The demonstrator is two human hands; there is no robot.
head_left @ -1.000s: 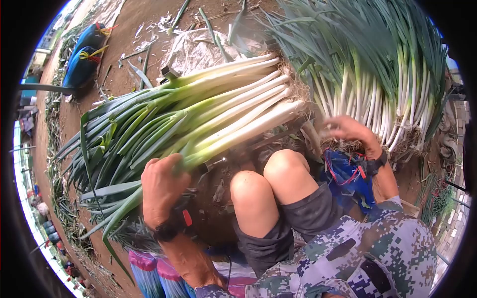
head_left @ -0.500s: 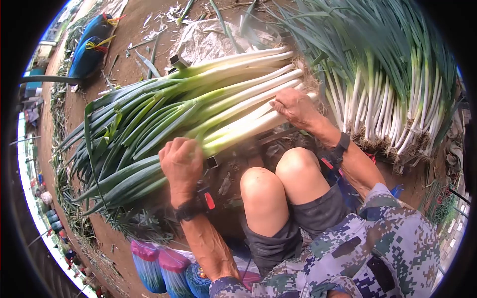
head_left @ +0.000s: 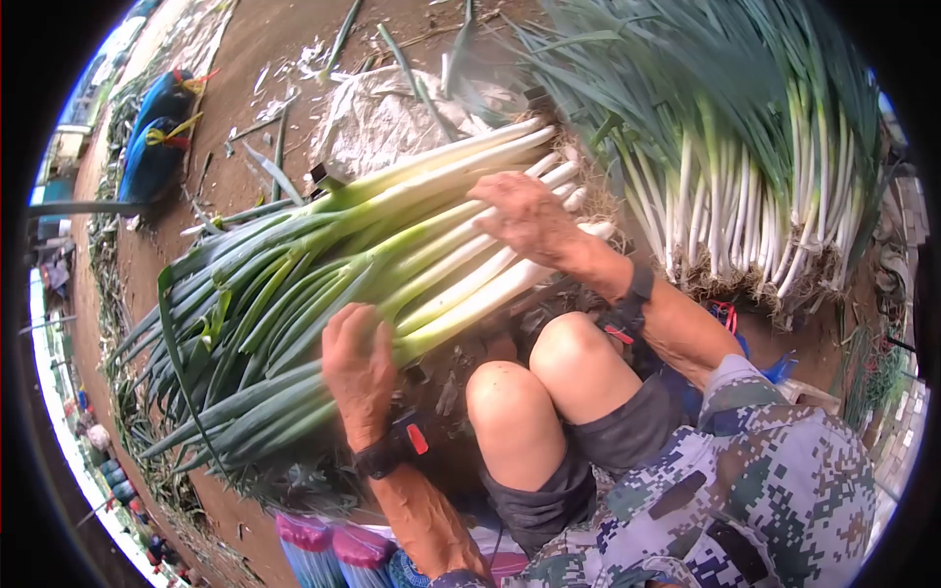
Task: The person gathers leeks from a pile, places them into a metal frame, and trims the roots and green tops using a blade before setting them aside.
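Note:
A wide row of leeks lies in front of my knees, green leaves to the left and white stalks to the right. My left hand is over the near leeks, where the green turns pale. Its fingers are loosely bent and apart, a little blurred. Across the white stalks reaches my right hand, its fingers curved and apart from the thumb. Whether its fingertips touch the stalks is hard to make out. Dark metal post ends show beside the leeks.
A large heap of leeks with soil on its roots lies at the right. Blue bundles lie on the ground at upper left, and pink-and-blue ones below my left arm. A pale crumpled sheet lies behind the row.
My right hand has moved left from the root end of the near leeks, onto the middle of the white stalks. My left hand's fingers have loosened. The view has shifted slightly.

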